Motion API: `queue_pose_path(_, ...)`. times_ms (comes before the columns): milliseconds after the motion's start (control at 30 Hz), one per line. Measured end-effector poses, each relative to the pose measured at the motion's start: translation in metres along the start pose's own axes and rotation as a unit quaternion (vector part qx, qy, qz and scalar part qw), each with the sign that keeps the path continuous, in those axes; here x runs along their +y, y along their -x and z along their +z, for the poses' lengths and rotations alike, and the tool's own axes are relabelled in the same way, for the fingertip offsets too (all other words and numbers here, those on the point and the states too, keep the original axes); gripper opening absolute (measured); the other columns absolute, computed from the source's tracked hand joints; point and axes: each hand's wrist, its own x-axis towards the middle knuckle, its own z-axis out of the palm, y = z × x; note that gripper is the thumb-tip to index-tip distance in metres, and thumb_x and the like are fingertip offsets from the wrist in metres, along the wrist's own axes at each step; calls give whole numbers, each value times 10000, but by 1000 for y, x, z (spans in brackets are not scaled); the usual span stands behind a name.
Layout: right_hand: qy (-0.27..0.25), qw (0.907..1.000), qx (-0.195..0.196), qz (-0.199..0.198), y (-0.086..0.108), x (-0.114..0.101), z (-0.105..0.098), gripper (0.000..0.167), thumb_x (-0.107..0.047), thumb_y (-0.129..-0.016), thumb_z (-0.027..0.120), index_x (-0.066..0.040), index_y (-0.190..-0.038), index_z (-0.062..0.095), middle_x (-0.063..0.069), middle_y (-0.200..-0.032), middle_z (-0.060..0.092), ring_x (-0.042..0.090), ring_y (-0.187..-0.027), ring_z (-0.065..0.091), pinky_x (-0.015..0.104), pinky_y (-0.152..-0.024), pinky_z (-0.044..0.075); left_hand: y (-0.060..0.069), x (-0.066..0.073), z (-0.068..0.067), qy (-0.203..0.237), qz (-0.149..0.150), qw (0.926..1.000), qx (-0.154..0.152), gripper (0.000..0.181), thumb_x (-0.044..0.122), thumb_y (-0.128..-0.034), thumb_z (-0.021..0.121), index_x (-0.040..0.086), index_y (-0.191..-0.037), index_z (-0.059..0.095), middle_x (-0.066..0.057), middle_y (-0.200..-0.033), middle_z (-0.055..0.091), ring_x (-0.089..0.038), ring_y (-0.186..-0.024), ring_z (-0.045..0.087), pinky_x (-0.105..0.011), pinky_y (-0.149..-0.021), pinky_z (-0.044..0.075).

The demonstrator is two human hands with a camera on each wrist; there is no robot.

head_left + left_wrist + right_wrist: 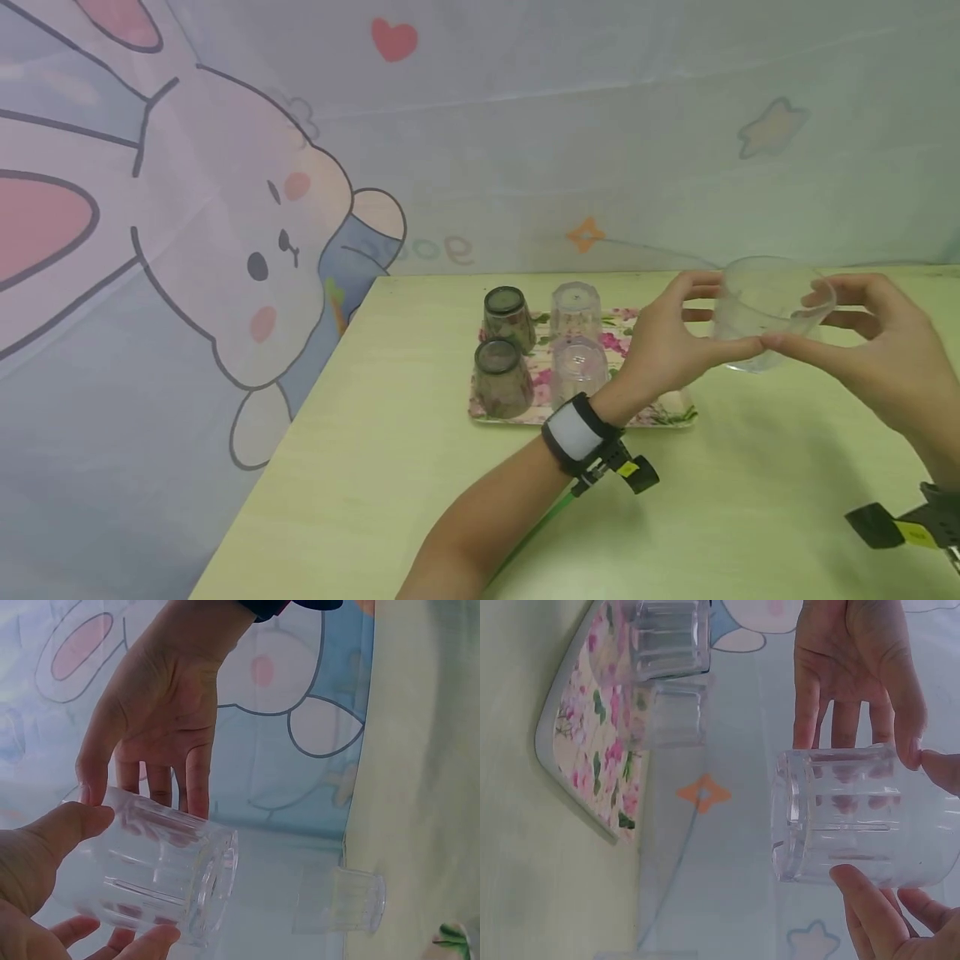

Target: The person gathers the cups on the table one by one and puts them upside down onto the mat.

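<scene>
To the right of the flowery tray [678, 408], up off the table [360, 450], the left hand [675, 342] and right hand [885, 350] hold one clear cup [765, 292], fingers half bent round it (the thumb tips meet). On the tray, two dark cups [502, 383] and two see-through cups [579, 371] stand upside down. Behind the tray hangs a bunny sheet [217, 217].

Room type unclear; looked like a makeshift tabletop recording spot: pale green table [345, 467], rabbit-print sheet [525, 150] behind it, wrist-worn camera gear [576, 430] with green cable [538, 528].
</scene>
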Motion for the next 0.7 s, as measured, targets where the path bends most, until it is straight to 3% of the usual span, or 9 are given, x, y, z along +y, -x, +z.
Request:
queue_pose_path(400, -160, 9994, -275, -128, -8, -14, 21, 549, -270, -786, 797, -334, -1209, 454, -288, -1138, 409, -160, -944, 444, 77, -593, 421, 9, -13, -22, 337, -144, 9990, 268, 680, 282, -761, 812, 332, -1335, 452, 110, -1334, 539, -61, -1116, 600, -137, -727, 529)
queue_pose_path(700, -83, 9990, -365, -249, -12, -25, 37, 644, -300, -780, 799, -182, -1298, 435, -298, -1123, 395, -148, -952, 413, 79, -616, 406, 15, -21, -37, 305, -147, 9984, 454, 662, 308, -755, 815, 331, -1319, 468, 104, -1325, 546, -44, -1072, 603, -157, -702, 538)
